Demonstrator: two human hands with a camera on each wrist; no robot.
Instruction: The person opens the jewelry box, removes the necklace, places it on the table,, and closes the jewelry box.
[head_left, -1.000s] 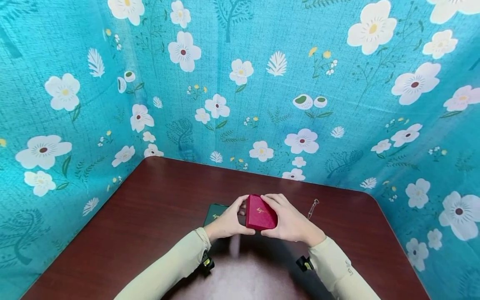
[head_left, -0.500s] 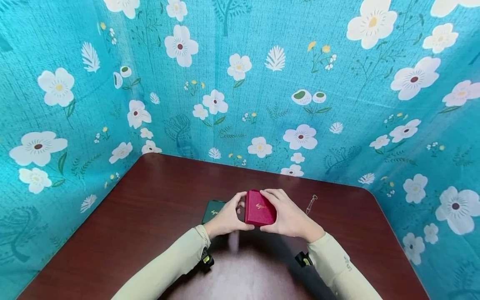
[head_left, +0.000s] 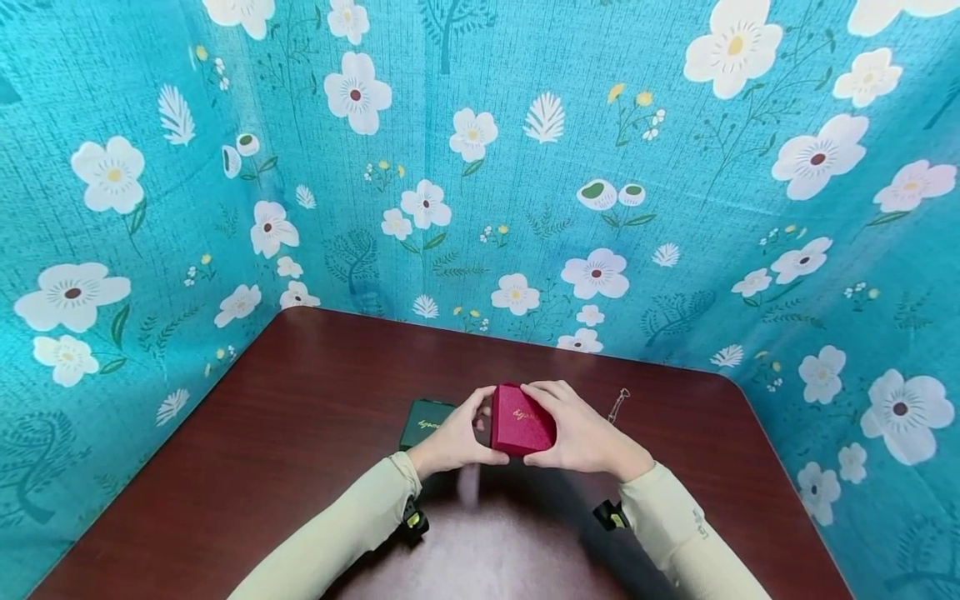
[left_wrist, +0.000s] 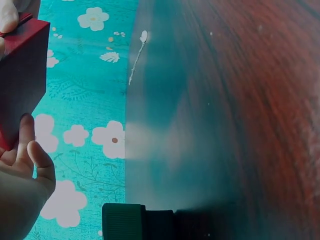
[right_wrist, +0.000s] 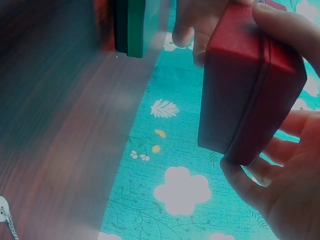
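Observation:
A small red jewelry box [head_left: 522,418] with gold lettering is held above the table between both hands. The right hand [head_left: 581,429] grips its right side, thumb at the near edge and fingers over the far edge. At the left side, the left hand [head_left: 453,437] holds the box between thumb and fingers. In the right wrist view the red box [right_wrist: 245,90] shows a thin seam between its lid and base, which lie together. The inside of the box is hidden. A green jewelry box [head_left: 425,421] lies on the table behind the left hand, which partly covers it.
On the dark wooden table [head_left: 315,392], a thin silvery chain with a pale end piece [head_left: 619,404] lies beyond the right hand. A turquoise flowered cloth [head_left: 480,208] hangs around the table's back and sides.
The hands keep hold of the red box, which is almost still apart from a slight tilt. The head view has shifted slightly.

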